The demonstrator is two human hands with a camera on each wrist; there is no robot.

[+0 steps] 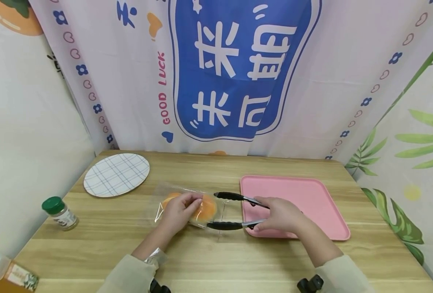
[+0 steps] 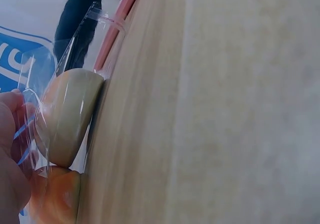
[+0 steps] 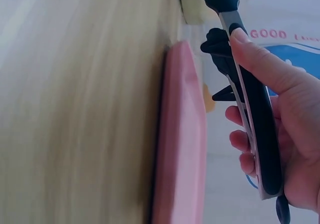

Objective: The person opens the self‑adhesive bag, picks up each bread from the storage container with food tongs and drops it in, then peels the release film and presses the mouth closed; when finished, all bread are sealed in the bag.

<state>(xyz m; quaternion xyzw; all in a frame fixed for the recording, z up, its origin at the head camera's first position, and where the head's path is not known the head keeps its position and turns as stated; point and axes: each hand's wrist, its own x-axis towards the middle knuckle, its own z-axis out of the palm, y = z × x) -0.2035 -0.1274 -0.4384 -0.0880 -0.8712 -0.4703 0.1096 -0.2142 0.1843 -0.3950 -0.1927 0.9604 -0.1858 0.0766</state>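
Two round orange-topped buns lie inside a clear plastic bag on the table. My left hand pinches the bag's upper film between thumb and fingers, partly covering the buns; the left wrist view shows the film lifted off a bun. In my right hand are black-and-silver tongs, gripped round the handles above the pink tray's left side. Their arms stand spread, black tips pointing left at the bag's right end, one tip on either side of it. The right wrist view shows my right thumb along the tongs.
The pink tray lies on the right of the wooden table. At the back left is a white checked plate. A green-capped seasoning jar stands at the left edge, and an orange-labelled bottle in the near left corner.
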